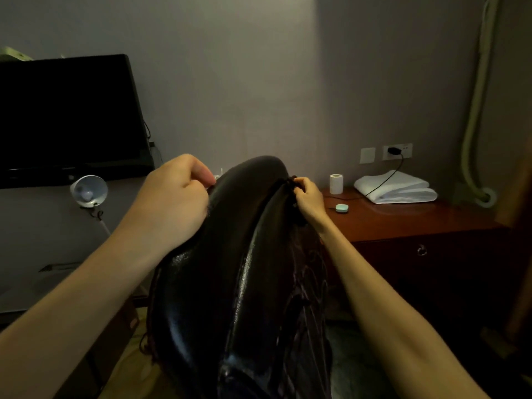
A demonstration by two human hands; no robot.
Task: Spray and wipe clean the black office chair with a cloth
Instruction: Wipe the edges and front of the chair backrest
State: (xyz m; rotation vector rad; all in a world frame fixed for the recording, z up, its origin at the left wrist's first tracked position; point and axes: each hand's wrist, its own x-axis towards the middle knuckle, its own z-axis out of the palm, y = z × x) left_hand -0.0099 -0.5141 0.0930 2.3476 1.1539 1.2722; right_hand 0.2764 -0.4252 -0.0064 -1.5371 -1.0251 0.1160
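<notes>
The black office chair (218,283) fills the lower middle of the view, its glossy leather backrest rising toward the wall. A dark brown patterned cloth (309,286) with a fringe hangs down the chair's right side, and more fringe shows along the left edge. My right hand (308,198) pinches the bunched fringed edge of the cloth at the top right of the backrest. My left hand (175,200) rests on the top left of the backrest, with thumb and fingers closed on the cloth's edge there. No spray bottle is in view.
A dark monitor (66,116) stands at the left, with a small white lamp (88,191) below it. To the right is a red-brown wooden cabinet (417,223) carrying a folded white towel (397,188), a paper roll (336,183), a small teal device (342,208) and a charger cable.
</notes>
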